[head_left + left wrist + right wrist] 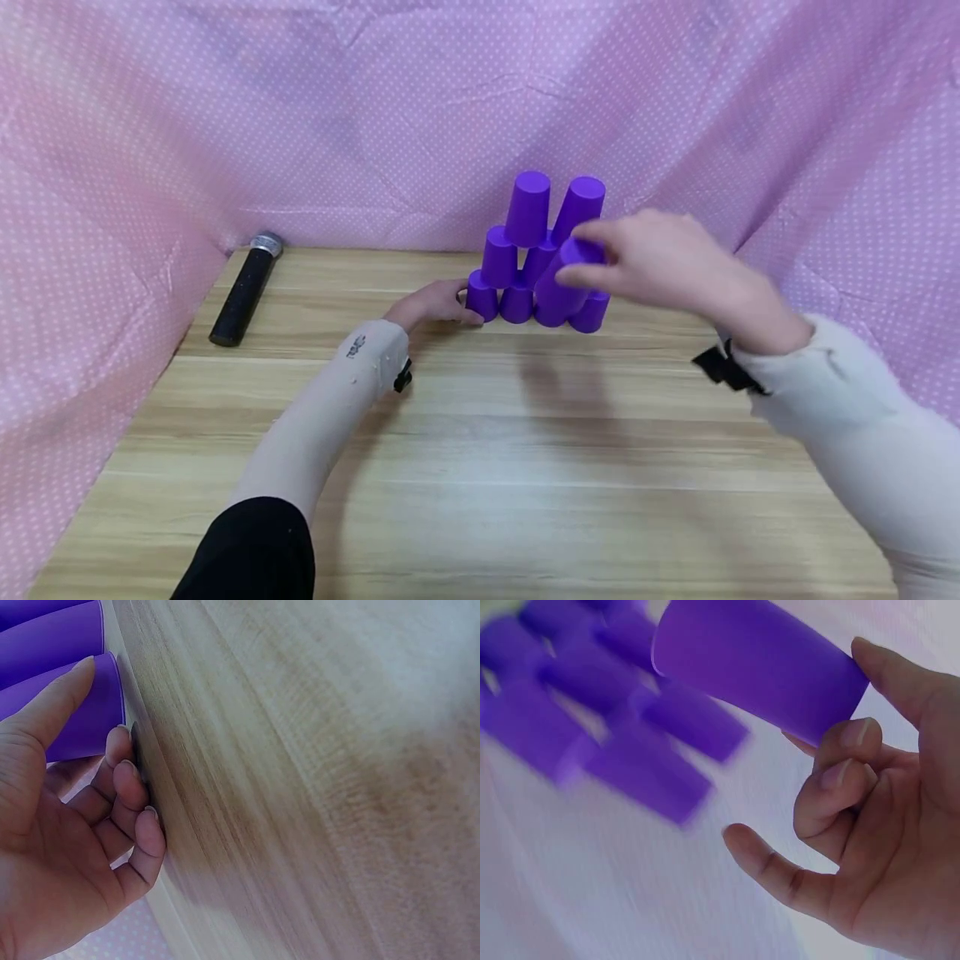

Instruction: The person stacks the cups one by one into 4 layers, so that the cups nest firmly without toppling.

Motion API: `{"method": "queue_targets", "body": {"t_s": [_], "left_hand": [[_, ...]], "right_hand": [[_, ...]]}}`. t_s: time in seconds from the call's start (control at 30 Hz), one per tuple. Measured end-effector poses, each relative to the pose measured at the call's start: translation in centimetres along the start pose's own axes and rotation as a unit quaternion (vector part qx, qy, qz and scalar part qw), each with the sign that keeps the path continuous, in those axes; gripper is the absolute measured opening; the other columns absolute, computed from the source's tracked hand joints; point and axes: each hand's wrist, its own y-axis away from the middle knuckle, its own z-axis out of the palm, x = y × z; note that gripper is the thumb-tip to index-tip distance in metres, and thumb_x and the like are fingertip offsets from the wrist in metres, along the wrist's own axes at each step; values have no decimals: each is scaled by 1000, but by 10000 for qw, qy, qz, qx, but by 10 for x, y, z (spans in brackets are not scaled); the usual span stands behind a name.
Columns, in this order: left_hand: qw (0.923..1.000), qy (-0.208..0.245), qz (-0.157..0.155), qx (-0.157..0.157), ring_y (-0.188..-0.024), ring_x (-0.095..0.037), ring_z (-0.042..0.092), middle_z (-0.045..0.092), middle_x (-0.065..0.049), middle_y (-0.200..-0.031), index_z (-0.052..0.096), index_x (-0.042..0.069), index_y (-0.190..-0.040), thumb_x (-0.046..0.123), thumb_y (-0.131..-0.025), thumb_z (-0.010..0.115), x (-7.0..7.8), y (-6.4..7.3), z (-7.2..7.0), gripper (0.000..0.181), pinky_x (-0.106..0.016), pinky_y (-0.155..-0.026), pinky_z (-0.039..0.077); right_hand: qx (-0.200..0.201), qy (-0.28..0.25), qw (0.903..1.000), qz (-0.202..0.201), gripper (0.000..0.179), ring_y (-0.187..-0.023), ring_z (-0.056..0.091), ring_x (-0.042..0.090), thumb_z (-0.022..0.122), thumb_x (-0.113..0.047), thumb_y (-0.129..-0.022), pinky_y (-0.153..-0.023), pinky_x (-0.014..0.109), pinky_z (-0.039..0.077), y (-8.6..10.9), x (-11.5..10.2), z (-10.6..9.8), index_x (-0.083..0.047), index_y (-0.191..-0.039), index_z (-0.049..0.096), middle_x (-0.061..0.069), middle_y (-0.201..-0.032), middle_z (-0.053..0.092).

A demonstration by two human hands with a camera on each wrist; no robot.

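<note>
Several purple cups stand upside down in a stack of three rows, with two cups, such as this top cup (528,210), in the highest row. My left hand (437,304) is at the stack's left bottom cup (482,298), holding it low near the tabletop. In the left wrist view its thumb lies along that cup (82,712), and the other fingers curl beside the rim. My right hand (660,258) grips another purple cup (557,292) by its closed end, thumb on one side and fingers on the other. That held cup (757,667) overlaps the stack's right part in the head view, hiding some lower cups.
A black microphone (243,292) with a silver head lies at the table's left back. Pink dotted cloth (375,125) hangs behind and along the sides of the wooden table (480,467). The stack stands close to the back edge.
</note>
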Motion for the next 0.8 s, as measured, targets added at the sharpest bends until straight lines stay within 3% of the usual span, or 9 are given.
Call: {"method": "queue_targets", "body": {"t_s": [0.1,0.2,0.27,0.4,0.5,0.67,0.8], "left_hand": [[10000,31,-18,-58,-102,-25,60,67,-8,-114,46,20,-147,34,-87,78,0,-2,2,69,-44,-100,45],[9999,33,-88,-93,-111,-25,59,65,-8,-125,44,22,-149,36,-86,78,-1,-3,3,73,-48,-107,41],[9999,29,-110,-81,-116,-26,58,63,-8,-131,43,23,-150,37,-86,79,-1,-4,4,74,-50,-110,39],[9999,27,-100,-16,-119,-26,57,60,-7,-137,43,23,-150,38,-85,79,1,-5,6,76,-50,-111,38],[9999,-10,-125,-18,-117,-25,57,59,-6,-138,42,22,-150,40,-85,79,1,-7,6,78,-49,-110,40],[9999,-39,-92,14,-116,-25,57,59,-6,-138,45,22,-148,39,-85,79,-1,-7,6,73,-48,-107,41],[9999,-133,-20,42,-122,-27,57,60,-8,-138,46,23,-147,38,-86,78,-1,-6,7,71,-50,-110,39]], "right_hand": [[-181,-41,9994,289,65,-82,64,26,51,-71,-92,-66,44,50,-9,14,-35,-17,-123,65,9,-92,71],[-283,-92,9980,557,77,-100,65,34,49,-72,-92,-80,53,49,-23,29,-61,-12,-140,57,16,-113,71],[-280,-58,9973,670,79,-110,62,39,49,-70,-93,-88,58,47,-32,37,-73,-9,-143,55,21,-123,67],[-223,-34,9960,866,81,-108,61,41,51,-66,-94,-87,59,48,-49,42,-88,-3,-143,52,25,-125,65],[-180,-54,9953,953,79,-101,60,37,52,-65,-94,-82,53,50,-59,41,-94,-2,-141,55,25,-120,64],[-197,48,9957,901,64,-86,53,28,50,-64,-94,-72,41,42,-76,36,-100,-9,-123,65,13,-90,61],[-312,-22,9956,880,61,-78,48,25,50,-65,-94,-69,40,38,-90,33,-100,-11,-117,66,5,-74,54]]}}
